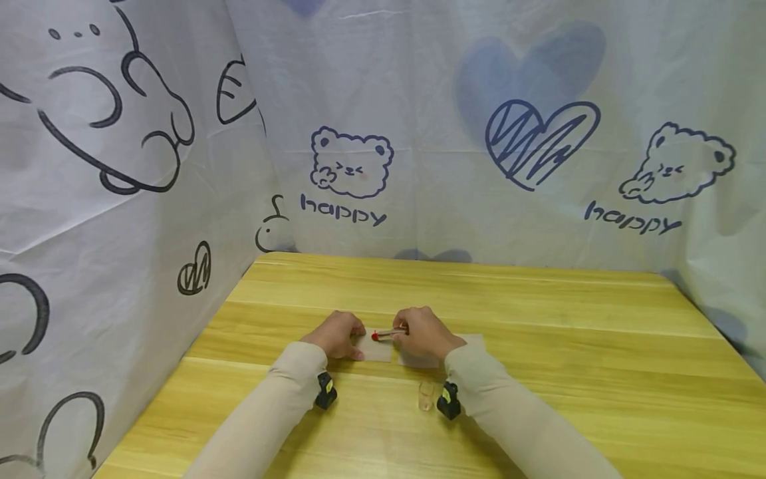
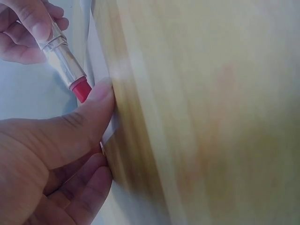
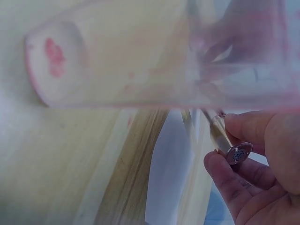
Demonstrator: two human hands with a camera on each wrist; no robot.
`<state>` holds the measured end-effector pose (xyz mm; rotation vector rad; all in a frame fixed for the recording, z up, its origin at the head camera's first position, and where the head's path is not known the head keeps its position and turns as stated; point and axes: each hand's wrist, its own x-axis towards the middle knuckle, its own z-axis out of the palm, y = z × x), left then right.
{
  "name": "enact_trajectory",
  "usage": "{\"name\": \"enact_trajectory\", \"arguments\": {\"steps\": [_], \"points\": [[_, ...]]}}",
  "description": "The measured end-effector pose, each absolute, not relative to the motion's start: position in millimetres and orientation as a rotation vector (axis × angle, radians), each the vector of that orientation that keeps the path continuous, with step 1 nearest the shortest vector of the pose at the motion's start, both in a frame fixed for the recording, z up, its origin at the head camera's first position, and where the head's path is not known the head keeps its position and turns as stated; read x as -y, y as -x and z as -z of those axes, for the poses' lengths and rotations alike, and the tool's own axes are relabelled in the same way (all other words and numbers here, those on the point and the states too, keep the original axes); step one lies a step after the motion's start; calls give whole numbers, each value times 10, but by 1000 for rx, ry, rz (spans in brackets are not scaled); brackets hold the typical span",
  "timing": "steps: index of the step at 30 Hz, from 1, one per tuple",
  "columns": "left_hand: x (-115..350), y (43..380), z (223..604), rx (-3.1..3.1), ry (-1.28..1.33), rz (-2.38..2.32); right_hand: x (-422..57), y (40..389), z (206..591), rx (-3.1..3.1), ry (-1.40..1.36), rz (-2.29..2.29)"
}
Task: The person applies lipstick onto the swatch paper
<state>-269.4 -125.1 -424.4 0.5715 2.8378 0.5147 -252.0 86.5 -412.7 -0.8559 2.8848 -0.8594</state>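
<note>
My right hand (image 1: 423,331) pinches a lipstick (image 2: 64,58) by its metallic base, between thumb and fingers. The red tip (image 2: 81,89) points left, right over a small white paper (image 1: 377,352), beside my left thumb. My left hand (image 1: 337,334) rests on that paper's left side, thumb at the near edge and fingertips at the far edge. In the right wrist view the flat round end (image 3: 239,153) of the lipstick shows between the fingers. A second white paper (image 1: 417,360) lies partly hidden under my right hand and wrist.
Nearer to me, beside my right wrist, is a small clear cup-shaped piece (image 1: 425,396), smeared red inside. It fills the upper right wrist view. The wooden table (image 1: 568,332) meets a printed white cloth (image 1: 419,219) at the back and left.
</note>
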Motion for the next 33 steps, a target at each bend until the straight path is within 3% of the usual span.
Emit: {"name": "enact_trajectory", "arguments": {"steps": [33], "points": [[1241, 2677, 4245, -2854, -595, -516, -850, 2427, 4087, -2808, 887, 742]]}}
